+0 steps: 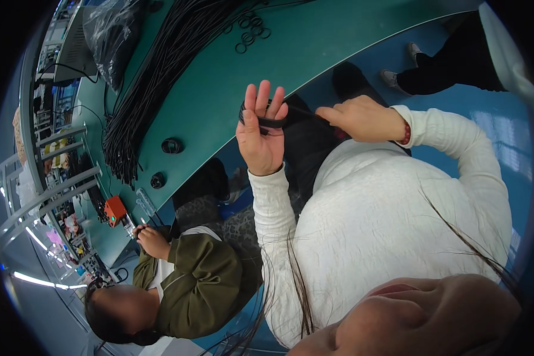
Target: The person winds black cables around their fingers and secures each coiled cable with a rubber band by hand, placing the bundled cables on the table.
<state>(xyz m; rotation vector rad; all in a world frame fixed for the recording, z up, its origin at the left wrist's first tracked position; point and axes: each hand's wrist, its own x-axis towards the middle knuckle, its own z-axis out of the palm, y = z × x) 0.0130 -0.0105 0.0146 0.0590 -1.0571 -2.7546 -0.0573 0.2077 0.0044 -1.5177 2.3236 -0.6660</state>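
Note:
A black cable (pixel 271 123) is wound in a loop around the fingers of my left hand (pixel 261 145), which is raised just off the table's edge with its fingertips up. The loop crosses in front of the fingers below the tips, and the thumb is up against it. To the right, my right hand (pixel 362 118) is closed on the cable's other length, which runs across between the two hands. Against my dark trousers that stretch is hard to follow.
On the green table (pixel 302 44) lie a long bundle of black cables (pixel 160 71), two coiled cables (pixel 172 146), several black rings (pixel 247 38) and a clear plastic bag (pixel 114 35). An orange device (pixel 114 210) stands near a co-worker in a green jacket (pixel 204 279). Another person's legs (pixel 451 65) are at upper right.

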